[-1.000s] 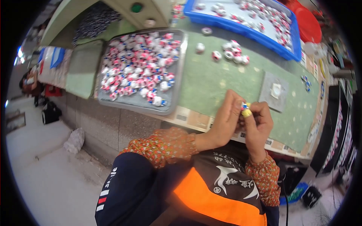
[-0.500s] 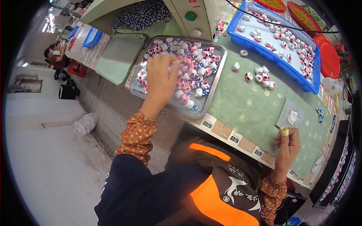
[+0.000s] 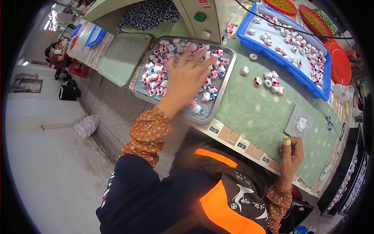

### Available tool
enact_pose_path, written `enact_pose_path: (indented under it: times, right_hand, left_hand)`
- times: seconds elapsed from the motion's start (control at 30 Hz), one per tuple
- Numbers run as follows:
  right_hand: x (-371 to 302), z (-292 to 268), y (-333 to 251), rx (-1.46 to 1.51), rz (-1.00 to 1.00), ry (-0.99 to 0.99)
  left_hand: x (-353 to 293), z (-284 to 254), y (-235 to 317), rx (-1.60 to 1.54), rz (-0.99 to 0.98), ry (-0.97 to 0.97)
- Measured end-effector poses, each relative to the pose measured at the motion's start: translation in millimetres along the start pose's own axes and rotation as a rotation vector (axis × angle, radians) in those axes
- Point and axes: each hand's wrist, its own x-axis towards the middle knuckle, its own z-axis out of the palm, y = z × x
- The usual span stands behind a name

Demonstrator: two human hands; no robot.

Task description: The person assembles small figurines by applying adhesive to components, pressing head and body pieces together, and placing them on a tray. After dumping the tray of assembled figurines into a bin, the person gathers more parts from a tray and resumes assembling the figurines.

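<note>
My left hand (image 3: pixel 184 81) is spread open over a clear plastic tray (image 3: pixel 221 91) full of small toy figures (image 3: pixel 157 78) in white, pink and blue. Its fingertips reach in among the figures, and contact is hard to tell. Over the right part of the table my right hand (image 3: pixel 292 156) is closed, fingers curled and one digit wrapped in yellow tape at the tip. Whatever may be inside it is hidden. Just beyond that hand lies a grey square plate (image 3: pixel 293 121) with a small whitish piece (image 3: pixel 301 124) on it.
A blue bin (image 3: pixel 282 64) of white and pink toy heads stands at the far right. Several loose heads (image 3: pixel 274 82) lie on the green mat (image 3: pixel 249 113). A beige machine (image 3: pixel 214 19) stands behind the tray, and red trays (image 3: pixel 339 64) sit past the bin.
My left hand has moved right across the tray and its fingers have spread wider. My right hand has shifted slightly left and nearer, still closed.
</note>
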Motion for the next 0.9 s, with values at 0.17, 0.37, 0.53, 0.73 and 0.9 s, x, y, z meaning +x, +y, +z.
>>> enact_pose_path:
  times: [0.17, 0.37, 0.53, 0.73, 0.9]
  right_hand:
    - [6, -8, 10, 0.014, -0.026, -0.006]
    - [12, -49, -4, -0.121, -0.070, 0.198]
    - [58, -110, -2, -0.268, -0.074, 0.493]
    - [91, -170, 28, -0.522, -0.094, 0.628]
    - [116, -165, 22, -0.739, -0.012, 0.577]
  left_hand:
    - [-26, -8, -42, 0.064, -0.139, -0.035]
    - [-23, 7, -47, 0.120, -0.147, -0.064]
    - [-20, -15, -52, -0.135, -0.030, 0.024]
    - [5, -39, 18, -0.145, -0.036, 0.071]
    - [25, -52, 70, -0.275, 0.119, 0.035]
